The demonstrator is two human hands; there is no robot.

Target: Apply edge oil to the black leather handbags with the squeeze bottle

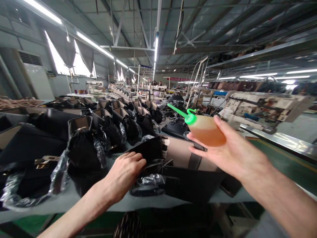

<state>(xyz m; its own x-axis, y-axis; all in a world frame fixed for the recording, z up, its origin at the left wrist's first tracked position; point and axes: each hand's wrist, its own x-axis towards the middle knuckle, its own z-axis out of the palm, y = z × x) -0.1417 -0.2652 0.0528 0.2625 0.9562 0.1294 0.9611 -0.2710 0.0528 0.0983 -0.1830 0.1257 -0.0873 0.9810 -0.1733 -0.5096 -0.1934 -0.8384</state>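
Observation:
My right hand [223, 145] is wrapped round a squeeze bottle [206, 132] of amber liquid, tilted so that its green nozzle [179, 111] points up and to the left. Below it lies an opened black handbag [193, 181] with a beige lining [179, 150]. My left hand [128, 168] is closed at the bag's left side, fingers curled over the black edge. What the fingertips pinch there is hidden, but the black panel runs right into them. A plastic-wrapped handle [152, 180] lies beside this hand.
Rows of black handbags [81, 155] with plastic-wrapped handles crowd the table [116, 206] to the left and beyond. A sewing machine [264, 105] stands at the right. Above it runs a long shelf [262, 54] carrying more bags.

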